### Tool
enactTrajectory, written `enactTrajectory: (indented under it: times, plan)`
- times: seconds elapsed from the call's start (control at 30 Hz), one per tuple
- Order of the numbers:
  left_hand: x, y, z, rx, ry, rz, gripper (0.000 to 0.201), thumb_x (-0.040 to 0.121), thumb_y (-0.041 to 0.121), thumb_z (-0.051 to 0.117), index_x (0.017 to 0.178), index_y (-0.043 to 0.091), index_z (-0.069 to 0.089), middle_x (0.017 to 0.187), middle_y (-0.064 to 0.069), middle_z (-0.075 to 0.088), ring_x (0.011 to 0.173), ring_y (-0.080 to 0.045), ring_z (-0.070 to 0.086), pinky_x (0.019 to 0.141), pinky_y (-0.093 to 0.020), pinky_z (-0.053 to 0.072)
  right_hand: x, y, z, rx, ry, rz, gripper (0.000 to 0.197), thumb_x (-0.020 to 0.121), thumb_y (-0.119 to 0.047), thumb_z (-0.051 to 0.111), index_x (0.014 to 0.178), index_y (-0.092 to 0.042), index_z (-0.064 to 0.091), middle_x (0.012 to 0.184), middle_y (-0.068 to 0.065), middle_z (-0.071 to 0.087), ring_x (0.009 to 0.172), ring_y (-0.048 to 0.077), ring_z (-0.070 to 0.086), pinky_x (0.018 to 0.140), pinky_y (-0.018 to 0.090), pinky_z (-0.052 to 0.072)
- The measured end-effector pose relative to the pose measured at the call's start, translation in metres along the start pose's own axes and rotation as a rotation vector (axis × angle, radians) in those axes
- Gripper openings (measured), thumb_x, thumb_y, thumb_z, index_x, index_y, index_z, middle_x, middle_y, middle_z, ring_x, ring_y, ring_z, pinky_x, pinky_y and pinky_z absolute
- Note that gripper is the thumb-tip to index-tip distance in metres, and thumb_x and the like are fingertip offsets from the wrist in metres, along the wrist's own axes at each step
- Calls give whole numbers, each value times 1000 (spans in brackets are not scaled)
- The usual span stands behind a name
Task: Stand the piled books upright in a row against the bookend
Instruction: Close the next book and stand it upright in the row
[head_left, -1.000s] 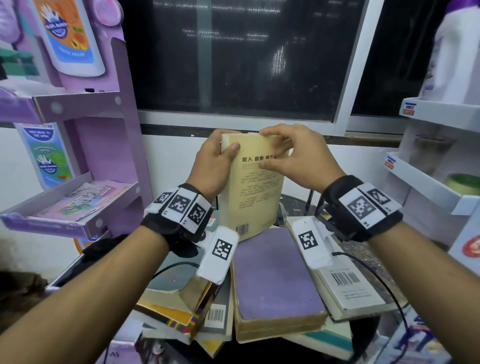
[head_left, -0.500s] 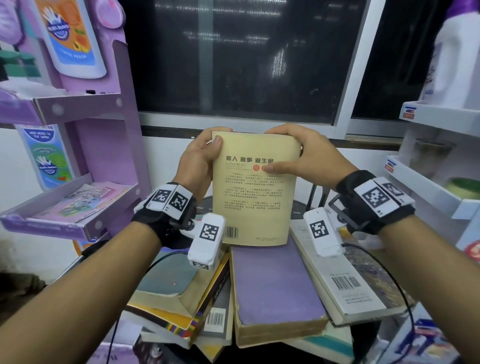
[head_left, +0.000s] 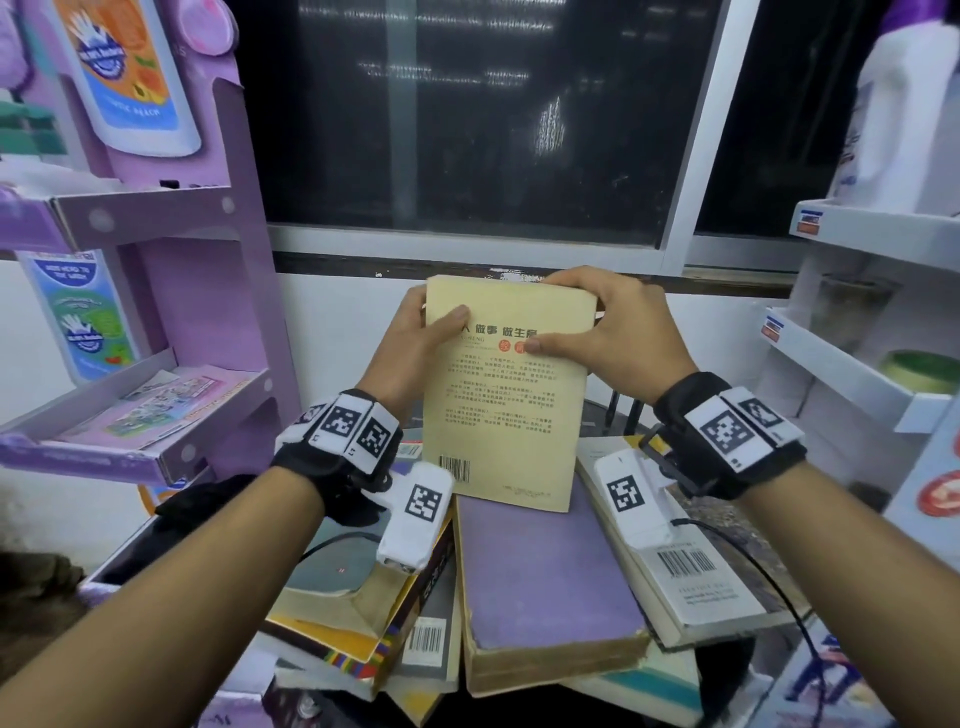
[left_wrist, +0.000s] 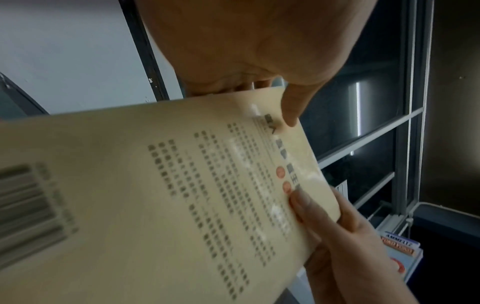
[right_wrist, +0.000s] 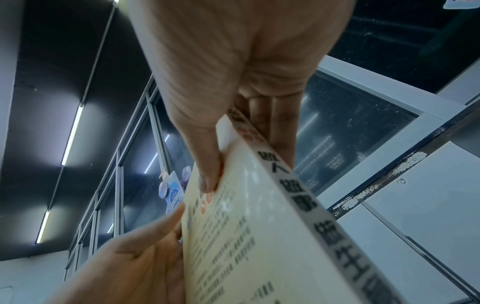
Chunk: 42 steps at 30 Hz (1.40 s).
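Note:
A yellow paperback (head_left: 504, 405) is held upright above the pile, its back cover with barcode facing me. My left hand (head_left: 434, 327) grips its upper left edge, thumb on the cover. My right hand (head_left: 608, 322) grips the upper right corner, fingers over the top and thumb on the cover. In the left wrist view the cover (left_wrist: 168, 195) fills the frame, with my left thumb (left_wrist: 289, 107) on it. The right wrist view shows the spine (right_wrist: 306, 201). Under it lie a thick purple book (head_left: 540, 582), a white barcode book (head_left: 696, 582) and a left stack (head_left: 358, 608). Thin dark bars (head_left: 618, 415) show behind; I cannot tell whether they are the bookend.
A purple display shelf (head_left: 156, 447) stands at the left, white shelves (head_left: 852, 364) with bottles and jars at the right. A dark window (head_left: 467, 130) and white wall are behind. The books lie on a small dark round table (head_left: 727, 675).
The yellow book has turned from an angled pose until its back cover faces me, and has sunk slightly toward the pile. Both hands have kept hold of its top.

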<state>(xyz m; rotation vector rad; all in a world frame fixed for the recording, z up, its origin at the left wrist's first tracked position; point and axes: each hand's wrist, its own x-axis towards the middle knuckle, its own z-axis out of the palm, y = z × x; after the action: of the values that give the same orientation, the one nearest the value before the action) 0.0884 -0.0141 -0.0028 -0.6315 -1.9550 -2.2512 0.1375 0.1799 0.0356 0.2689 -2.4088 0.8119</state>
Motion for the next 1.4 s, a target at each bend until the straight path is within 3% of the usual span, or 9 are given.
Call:
enactTrajectory:
  times: [0.2,0.33,0.47,0.8,0.93,1.03,1.17,1.3,1.4]
  plan:
    - [-8,-14,8,34,91,-25,27,97,25,51,122,17,44,114,-2,66,97,-18,68,81,-38,56,-1,-6,-2,-2,-13,4,53,66,-41,85,112,-29,61,104,-15,63,90,1,57,66,12,48]
    - [-4,-13,14,-63,99,-16,28,96,16,52,123,15,47,112,-7,67,97,-23,68,79,-36,56,-7,-13,-11,30,-61,0,51,69,-40,83,115,-32,61,106,-13,64,96,7,61,72,26,57]
    - [2,-15,14,-186,56,-2,31,93,11,54,123,12,49,110,-13,69,96,-28,68,79,-40,53,-11,-25,-22,90,-152,15,47,76,-30,79,120,-30,62,107,-8,66,90,13,67,60,35,61]
    - [9,-19,18,-320,-226,-33,51,82,15,53,131,5,44,107,-12,65,90,-22,67,71,-32,54,-17,-57,-33,-117,-315,28,63,78,-27,76,135,-28,48,106,-6,59,79,8,59,56,15,50]
    - [14,-17,14,-109,-222,-33,40,89,22,51,128,12,52,107,-8,67,91,-19,66,76,-32,51,-17,-57,-26,-108,-270,51,51,84,-19,68,133,-23,52,102,-4,58,83,15,60,56,16,50]
    - [24,-12,7,79,-168,-12,39,81,34,57,119,25,59,107,0,67,100,-16,64,83,-33,46,-12,-55,-22,-108,-247,80,46,86,-17,65,130,-20,54,106,0,64,81,16,64,51,18,50]
    - [40,-11,-7,179,-66,-3,37,90,21,59,127,22,56,120,-3,65,112,-15,59,89,-34,42,-1,-54,-18,-75,-238,128,35,87,-14,64,121,-16,58,107,4,68,81,20,69,54,27,57]
    - [56,-18,-21,239,45,4,38,92,13,56,130,16,55,123,-1,59,110,-12,54,81,-20,39,14,-53,-8,-73,-253,159,26,89,-12,62,115,-14,58,109,7,68,83,24,70,55,30,60]
    - [70,-30,-31,310,91,-27,35,91,15,57,125,21,57,127,0,57,116,-17,52,91,-28,37,30,-49,2,-97,-240,174,17,89,-11,60,105,-15,58,104,9,69,79,24,71,53,30,59]
